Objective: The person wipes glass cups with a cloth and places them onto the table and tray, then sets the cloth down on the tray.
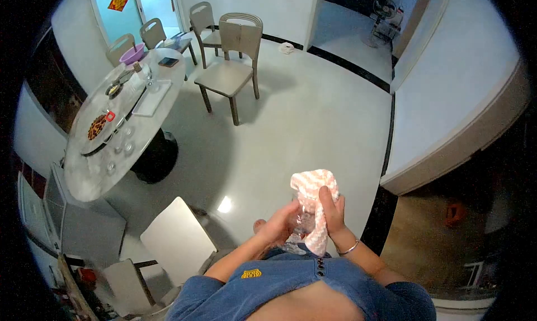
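Note:
A pink-and-white striped cloth (314, 189) is bunched up in front of my body. My right hand (334, 210), with a bracelet at the wrist, grips the cloth, its thumb pressed on top. From the other side, my left hand (281, 224) closes around a clear, shiny vessel (302, 223) that looks like glass. The cloth lies against the vessel and covers part of it, so its full shape is hidden. One end of the cloth hangs down near my blue shirt.
At left stands an oval table (89, 181) with several clear glasses, a white tray (152, 99), a phone (168, 62) and a purple bowl (132, 54). A chair (226, 77) stands mid-floor, another chair (178, 240) is close at my left. A fan (385, 8) is in the far doorway.

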